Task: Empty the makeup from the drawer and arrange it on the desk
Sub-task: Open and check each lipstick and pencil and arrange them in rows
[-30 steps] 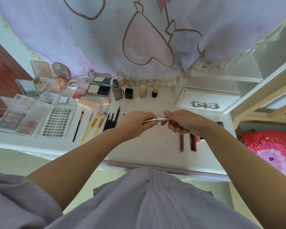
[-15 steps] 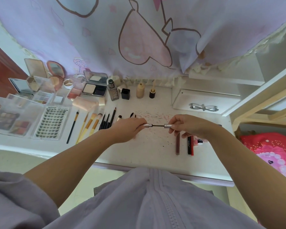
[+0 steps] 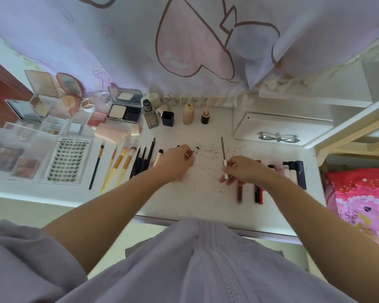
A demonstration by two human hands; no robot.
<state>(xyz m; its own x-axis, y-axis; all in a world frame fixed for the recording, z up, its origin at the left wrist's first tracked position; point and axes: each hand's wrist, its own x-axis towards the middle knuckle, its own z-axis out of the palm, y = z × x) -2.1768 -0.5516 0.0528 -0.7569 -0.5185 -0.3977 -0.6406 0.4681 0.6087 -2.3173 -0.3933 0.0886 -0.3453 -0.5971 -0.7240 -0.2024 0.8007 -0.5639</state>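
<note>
Over the middle of the desk (image 3: 206, 204), the left hand (image 3: 175, 164) is gripping a small silver tube (image 3: 194, 152) while the right hand (image 3: 242, 170) is pinching its wand (image 3: 223, 154); half a second ago they were barely parted, and now they are well apart, so the item is being opened rather than laid down. Its wand is pointing away from the person, long axis running front to back, like the brushes (image 3: 118, 162) beside.

white desk (image 3: 206, 200), lilac heart-print curtain (image 3: 140, 40), yellow-handled brushes (image 3: 118, 165), red bedding (image 3: 359, 193)
</note>
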